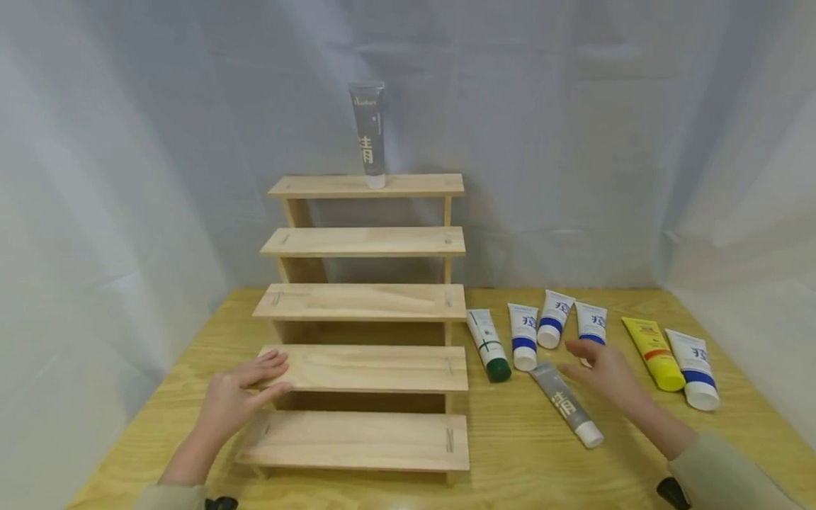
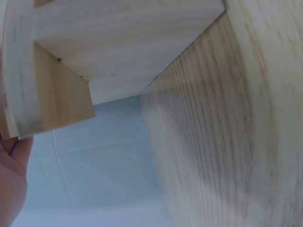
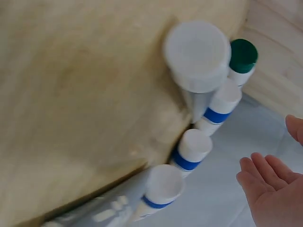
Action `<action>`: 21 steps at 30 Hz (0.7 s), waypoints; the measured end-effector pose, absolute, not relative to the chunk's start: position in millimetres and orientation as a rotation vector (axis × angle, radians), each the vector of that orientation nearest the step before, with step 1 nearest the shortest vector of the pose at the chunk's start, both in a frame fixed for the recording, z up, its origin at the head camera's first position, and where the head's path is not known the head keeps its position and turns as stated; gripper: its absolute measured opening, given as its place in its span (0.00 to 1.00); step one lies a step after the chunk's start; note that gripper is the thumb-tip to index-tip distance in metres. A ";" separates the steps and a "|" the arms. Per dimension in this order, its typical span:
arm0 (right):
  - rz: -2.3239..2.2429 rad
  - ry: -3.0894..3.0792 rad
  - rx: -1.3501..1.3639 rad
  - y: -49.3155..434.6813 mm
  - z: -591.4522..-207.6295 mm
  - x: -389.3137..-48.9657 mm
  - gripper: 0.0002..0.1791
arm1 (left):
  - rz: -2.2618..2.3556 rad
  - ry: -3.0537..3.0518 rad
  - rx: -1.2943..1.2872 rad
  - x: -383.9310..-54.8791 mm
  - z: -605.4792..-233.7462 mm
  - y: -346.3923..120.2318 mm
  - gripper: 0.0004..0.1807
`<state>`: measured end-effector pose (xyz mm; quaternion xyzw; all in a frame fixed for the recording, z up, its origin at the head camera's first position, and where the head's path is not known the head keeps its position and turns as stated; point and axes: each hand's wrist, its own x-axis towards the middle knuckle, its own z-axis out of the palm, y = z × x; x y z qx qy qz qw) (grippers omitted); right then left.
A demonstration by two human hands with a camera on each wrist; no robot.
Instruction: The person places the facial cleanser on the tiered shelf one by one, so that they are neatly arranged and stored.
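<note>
My left hand (image 1: 245, 389) rests on the left end of the second shelf up (image 1: 370, 368) of a stepped wooden rack, fingers on the board and thumb at its front edge. In the left wrist view the fingers meet the edge of a board (image 2: 23, 94). My right hand (image 1: 602, 375) hovers over the table with its fingers extended and nothing in them. Just left of it lies a grey tube (image 1: 564, 404), white cap toward me. In the right wrist view another grey tube (image 3: 111, 205) lies at the lower left, hidden by my forearm from the head camera.
A grey tube (image 1: 370, 131) stands cap down on the top shelf (image 1: 421, 185). On the table lie a green-capped tube (image 1: 487, 343), several white-and-blue tubes (image 1: 524, 333) and a yellow tube (image 1: 653, 350). Pale curtains (image 1: 561, 177) hang around the table.
</note>
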<state>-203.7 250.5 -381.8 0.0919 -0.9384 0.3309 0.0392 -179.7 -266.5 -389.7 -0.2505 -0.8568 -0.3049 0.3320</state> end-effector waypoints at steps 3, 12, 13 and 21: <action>0.997 -2.903 0.287 259.6 -390.6 -197.8 0.25 | -0.795 -2.231 -0.664 -179.6 -389.0 -266.2 0.20; 0.986 -3.049 0.202 275.2 -405.3 -187.1 0.29 | -0.810 -2.285 -0.622 -178.4 -389.3 -267.0 0.21; 0.977 -3.058 0.199 275.5 -406.6 -185.9 0.29 | -0.808 -2.283 -0.622 -178.2 -389.1 -266.8 0.21; 0.981 -3.068 0.242 275.2 -414.5 -181.0 0.27 | -0.791 -2.257 -0.644 -178.1 -388.2 -265.9 0.20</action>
